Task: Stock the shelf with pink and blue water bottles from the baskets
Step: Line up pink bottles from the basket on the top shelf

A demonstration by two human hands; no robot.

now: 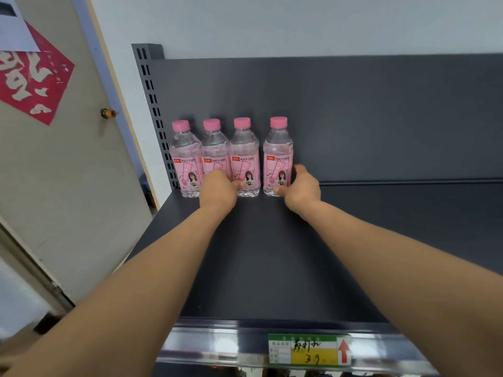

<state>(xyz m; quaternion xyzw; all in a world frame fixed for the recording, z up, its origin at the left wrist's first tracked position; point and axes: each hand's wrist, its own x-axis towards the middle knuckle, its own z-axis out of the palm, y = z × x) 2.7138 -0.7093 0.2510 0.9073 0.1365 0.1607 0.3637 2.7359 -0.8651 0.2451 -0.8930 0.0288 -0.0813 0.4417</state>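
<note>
We count four pink peach-soda bottles (186, 159), long axes upright, caps up, in one row at the back left of the shelf (272, 254). Clear ribbed plastic, pink screw caps, pink labels. Left hand (220, 187) curls round the third bottle (245, 153) low down. Right hand (302, 186) curls round the fourth bottle (278, 151), which stands slightly apart. Shelf is dark matte metal.

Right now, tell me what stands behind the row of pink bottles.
Only the dark back panel, with the slotted post at its left end. No second row shows above the caps. The left hand covers the second bottle's base.
</note>
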